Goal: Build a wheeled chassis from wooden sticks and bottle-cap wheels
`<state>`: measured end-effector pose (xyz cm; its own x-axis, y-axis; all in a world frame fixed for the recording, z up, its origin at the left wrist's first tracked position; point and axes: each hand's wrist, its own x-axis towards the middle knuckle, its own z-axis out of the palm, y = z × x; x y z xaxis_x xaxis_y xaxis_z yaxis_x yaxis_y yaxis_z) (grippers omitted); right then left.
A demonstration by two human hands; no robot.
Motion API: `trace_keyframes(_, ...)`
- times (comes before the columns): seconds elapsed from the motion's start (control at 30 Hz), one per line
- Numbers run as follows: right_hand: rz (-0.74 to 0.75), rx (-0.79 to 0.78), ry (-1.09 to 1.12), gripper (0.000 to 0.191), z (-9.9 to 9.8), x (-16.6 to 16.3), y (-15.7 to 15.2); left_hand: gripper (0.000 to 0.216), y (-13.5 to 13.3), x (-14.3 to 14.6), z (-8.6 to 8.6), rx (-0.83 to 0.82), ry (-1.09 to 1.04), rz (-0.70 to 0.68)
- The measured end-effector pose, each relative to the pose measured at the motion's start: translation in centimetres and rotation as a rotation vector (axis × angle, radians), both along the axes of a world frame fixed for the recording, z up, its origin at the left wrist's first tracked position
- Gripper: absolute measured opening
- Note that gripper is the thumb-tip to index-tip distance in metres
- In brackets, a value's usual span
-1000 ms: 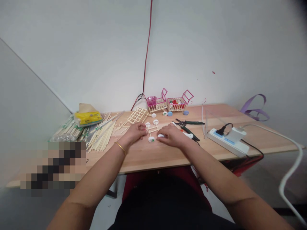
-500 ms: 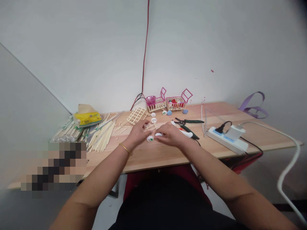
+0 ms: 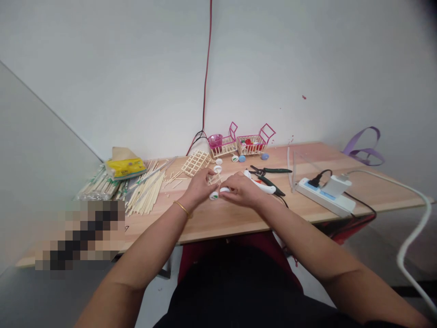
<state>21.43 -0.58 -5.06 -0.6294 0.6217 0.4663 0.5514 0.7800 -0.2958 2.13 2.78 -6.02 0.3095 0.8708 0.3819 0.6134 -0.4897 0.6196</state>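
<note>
Pale wooden surface [image 3: 218,224] lies under nearly closed fingers: the left hand [image 3: 200,187] pinches a small pale-stick frame [image 3: 214,179], the right hand [image 3: 241,189] its white round wheel [image 3: 224,190] (green-handled shears [image 3: 278,171] beyond them).

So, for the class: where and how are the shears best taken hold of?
Probably by the green handles, coming from the right. The shears lie flat with their blades towards the left and the handles spread rightward. Mind the white tool beside the lower handle.
</note>
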Motion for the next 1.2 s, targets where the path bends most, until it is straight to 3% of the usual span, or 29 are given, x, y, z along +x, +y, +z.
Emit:
trace_keyframes(0.4, -0.005, -0.011, 0.01, 0.021, 0.0, -0.2, 0.0, 0.016, 0.2, 0.4, 0.2, 0.129, 0.069, -0.051)
trace_keyframes(0.73, 0.003, 0.0, 0.02, 0.019, -0.2, -0.2, 0.0, 0.018, 0.3, 0.5, 0.2, 0.123, 0.093, -0.047)
trace_keyframes(1.03, -0.084, -0.022, -0.106, 0.019, -0.8, 0.5, 0.5, 0.016, -0.2, -0.9, 1.5, 0.056, 0.039, 0.108)
trace_keyframes(1.2, -0.065, -0.036, -0.136, 0.019, -0.6, 0.7, 0.6, 0.025, 1.4, -4.7, 3.4, 0.122, -0.027, 0.372)
